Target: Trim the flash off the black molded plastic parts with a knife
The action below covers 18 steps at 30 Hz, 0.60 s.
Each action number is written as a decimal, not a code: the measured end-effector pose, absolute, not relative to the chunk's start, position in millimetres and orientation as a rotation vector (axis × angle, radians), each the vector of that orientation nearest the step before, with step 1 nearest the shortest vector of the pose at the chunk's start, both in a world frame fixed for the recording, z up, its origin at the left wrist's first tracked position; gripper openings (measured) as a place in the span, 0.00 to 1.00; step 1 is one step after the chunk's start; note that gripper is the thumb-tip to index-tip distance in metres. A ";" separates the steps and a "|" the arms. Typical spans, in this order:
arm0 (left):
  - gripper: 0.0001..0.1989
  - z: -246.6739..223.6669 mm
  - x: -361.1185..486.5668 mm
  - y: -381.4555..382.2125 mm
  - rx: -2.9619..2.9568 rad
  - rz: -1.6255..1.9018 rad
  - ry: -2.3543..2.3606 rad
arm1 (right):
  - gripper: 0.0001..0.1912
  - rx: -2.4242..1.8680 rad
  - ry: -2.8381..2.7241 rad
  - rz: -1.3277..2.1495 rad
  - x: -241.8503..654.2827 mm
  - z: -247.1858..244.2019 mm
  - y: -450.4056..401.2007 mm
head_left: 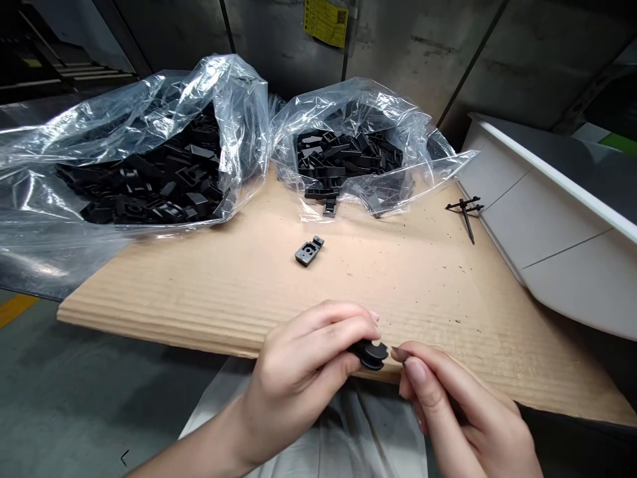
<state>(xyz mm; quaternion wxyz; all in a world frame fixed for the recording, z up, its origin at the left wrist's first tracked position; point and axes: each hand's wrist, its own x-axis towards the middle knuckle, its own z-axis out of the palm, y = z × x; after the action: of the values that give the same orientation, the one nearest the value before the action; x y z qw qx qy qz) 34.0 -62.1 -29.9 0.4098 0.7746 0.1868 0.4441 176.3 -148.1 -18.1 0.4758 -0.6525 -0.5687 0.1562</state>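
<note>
**Black round part pinched over the cardboard edge**

The left hand [298, 378] grips a black round part [372, 354] in its curled fingers at bottom centre, just over the near edge of the cardboard sheet [398, 312]. The right hand [458, 411] is narrowly pinched, its fingertips [415, 370] just beside the part; whether they touch it, I cannot tell. Below both hands, a white cloth [318, 425] hangs at the bottom of the frame, and a grey floor [74, 398] with a yellow stripe [14, 309] shows at lower left.

The corrugated sheet is scuffed and flecked with dark specks, and it lies tilted across the frame. A grey bracket [309, 251] sits alone near its middle, and a thin black pin-shaped piece [465, 212] lies at its right edge, next to a white panel [552, 232] that rises along the right side.

Farther up, two clear plastic bags stand side by side and touching, the left bag [149, 133] spilling over a dark surface at left and the right bag [358, 113] resting on the sheet. Both are heaped with black parts [149, 186]. Behind them runs a metal wall [418, 53] bearing a yellow label [326, 21].
</note>
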 end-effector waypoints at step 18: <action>0.12 -28.4 33.8 -57.8 2.056 1.065 0.397 | 0.07 -1.618 -1.566 0.654 188.1 -5.8 -141.6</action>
<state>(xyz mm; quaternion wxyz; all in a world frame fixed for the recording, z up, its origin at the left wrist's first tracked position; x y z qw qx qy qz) 33.8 -57.8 -28.4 0.3860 0.8074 0.1558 0.4183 188.1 -141.6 -5.8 0.3880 -0.6360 -0.6156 0.2569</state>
